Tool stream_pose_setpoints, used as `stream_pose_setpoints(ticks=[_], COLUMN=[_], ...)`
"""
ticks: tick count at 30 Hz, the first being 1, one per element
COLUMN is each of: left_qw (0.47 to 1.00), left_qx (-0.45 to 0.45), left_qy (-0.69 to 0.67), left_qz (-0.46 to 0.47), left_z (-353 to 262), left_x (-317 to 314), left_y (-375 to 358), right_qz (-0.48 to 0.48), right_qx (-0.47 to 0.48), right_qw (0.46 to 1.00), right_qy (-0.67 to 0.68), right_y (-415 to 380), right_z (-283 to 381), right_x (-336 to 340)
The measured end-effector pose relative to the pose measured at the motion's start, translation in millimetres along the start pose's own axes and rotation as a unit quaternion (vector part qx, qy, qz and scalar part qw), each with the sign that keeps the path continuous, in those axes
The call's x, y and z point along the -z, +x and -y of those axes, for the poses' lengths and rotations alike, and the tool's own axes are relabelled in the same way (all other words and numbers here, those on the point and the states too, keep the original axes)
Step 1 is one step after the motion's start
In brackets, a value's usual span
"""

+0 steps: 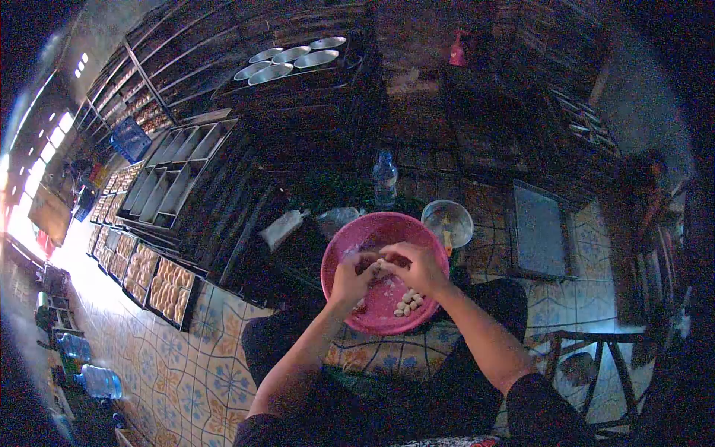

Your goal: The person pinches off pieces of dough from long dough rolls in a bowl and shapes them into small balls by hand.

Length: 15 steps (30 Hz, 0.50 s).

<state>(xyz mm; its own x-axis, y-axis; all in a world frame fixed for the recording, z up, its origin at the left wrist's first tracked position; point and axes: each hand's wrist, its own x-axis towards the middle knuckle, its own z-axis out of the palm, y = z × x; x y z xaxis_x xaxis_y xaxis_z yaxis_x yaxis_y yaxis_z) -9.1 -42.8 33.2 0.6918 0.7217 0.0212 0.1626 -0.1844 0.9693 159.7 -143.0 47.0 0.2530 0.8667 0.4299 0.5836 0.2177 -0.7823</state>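
A pink basin sits between my knees, with both hands over its inside. My left hand and my right hand meet near the basin's middle, fingers curled and thumbs close together. Between the fingertips is a small pale lump of dough, held by both hands. A cluster of several small pale dough balls lies on the basin floor at the lower right, below my right hand. White bits are scattered on the basin floor. My left hand covers part of the basin's left side.
Beyond the basin stand a plastic bottle, a clear plastic bag and a metal bowl. Trays of bread line the left. A flat metal tray and a stool are on the right. Round pans rest at the back.
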Motion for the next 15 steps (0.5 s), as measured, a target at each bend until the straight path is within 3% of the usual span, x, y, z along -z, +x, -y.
stream_pose_setpoints(ticks=[1,4,6,8,10,12,13,14,15], left_qw=[1.0,0.993,0.957,0.96,0.962,0.996,0.996,0.995,0.989], left_qx=[0.0,0.063,0.139,0.121,0.106,-0.053,-0.05,0.011,0.071], left_qy=[0.0,-0.09,-0.254,-0.253,-0.249,-0.05,-0.051,-0.09,-0.129], left_qz=[-0.001,-0.031,-0.017,0.008,0.033,0.05,0.047,0.029,0.01], left_z=[0,3,4,2,2,2,1,1,-4], left_x=[-1,0,1,0,-5,-12,-10,-7,-4], left_y=[-1,-1,-1,-2,-4,-7,-7,-7,-6], right_qz=[0.033,0.064,0.066,0.068,0.088,0.081,0.075,0.079,0.095], right_qx=[0.072,0.022,0.024,0.025,0.11,0.096,0.085,0.085,0.0], right_qw=[0.996,0.997,0.996,0.996,0.974,0.981,0.987,0.987,0.994], right_qy=[-0.042,-0.035,-0.047,-0.057,-0.176,-0.144,-0.115,-0.113,-0.062], right_y=[1,0,0,1,-3,-4,-2,-2,-1], right_z=[-2,-1,-3,-9,-19,-23,-21,-20,-12], right_x=[1,0,-2,-5,-6,-8,-7,-6,-1])
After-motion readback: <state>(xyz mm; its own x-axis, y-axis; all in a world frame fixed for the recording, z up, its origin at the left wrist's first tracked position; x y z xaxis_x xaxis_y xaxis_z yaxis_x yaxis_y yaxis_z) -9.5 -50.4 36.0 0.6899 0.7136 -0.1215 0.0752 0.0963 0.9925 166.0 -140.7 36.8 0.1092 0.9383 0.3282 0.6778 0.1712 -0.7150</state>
